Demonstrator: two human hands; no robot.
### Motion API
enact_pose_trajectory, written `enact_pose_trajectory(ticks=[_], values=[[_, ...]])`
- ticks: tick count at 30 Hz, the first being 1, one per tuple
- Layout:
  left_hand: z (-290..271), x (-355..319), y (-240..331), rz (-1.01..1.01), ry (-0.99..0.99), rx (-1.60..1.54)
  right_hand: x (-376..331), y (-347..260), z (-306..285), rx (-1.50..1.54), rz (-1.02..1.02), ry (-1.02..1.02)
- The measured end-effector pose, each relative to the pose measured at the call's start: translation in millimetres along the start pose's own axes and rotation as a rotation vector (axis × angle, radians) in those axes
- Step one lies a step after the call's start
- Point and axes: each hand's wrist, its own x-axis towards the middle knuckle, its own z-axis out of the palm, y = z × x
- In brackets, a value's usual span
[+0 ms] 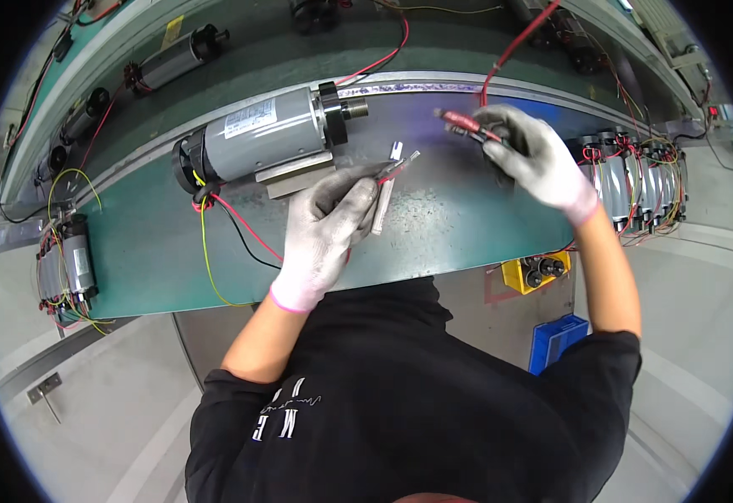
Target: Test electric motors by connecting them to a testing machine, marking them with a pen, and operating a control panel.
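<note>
Yellow bin (513,276); perhaps a blue crate (554,342).

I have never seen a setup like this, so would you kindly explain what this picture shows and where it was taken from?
It is a single wide view from a camera worn on the person's head, looking down; the lens bends straight edges. No robot here: the working hands are a person's, in pale gloves. The left hand pinches the end of a thin lead. The right hand holds a red-and-dark tool, its exact kind unclear. On the green work surface lies a gray motor-like cylinder with loose wires, a metal block beside it.
</note>
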Motion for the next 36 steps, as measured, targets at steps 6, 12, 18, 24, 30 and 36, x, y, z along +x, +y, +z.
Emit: enact_pose_trajectory(ticks=[6, 12, 18, 24, 30, 36], values=[[6, -18, 19, 0.05, 0.067, 0.185, -23, -94, 30, 0.11, -0.081, 0.153], [-4, -31, 31, -0.006, -0.047, 0.122, -16, -105, 33, -0.012, -0.262, 0.206], [-6, -42, 33, -0.02, -0.044, 0.06, -17, -114, 31, -0.06, -0.324, 0.147], [-11, -44, 37, -0.042, -0.049, 0.033, -16, -119, 27, -0.051, -0.325, 0.146], [-12, -47, 40, -0.07, -0.06, -0.008, -21, -120, 22, -0.092, -0.347, 0.108], [-14, -46, 41, -0.085, -0.059, 0.002, -20, -123, 22, -0.108, -0.356, 0.087]])
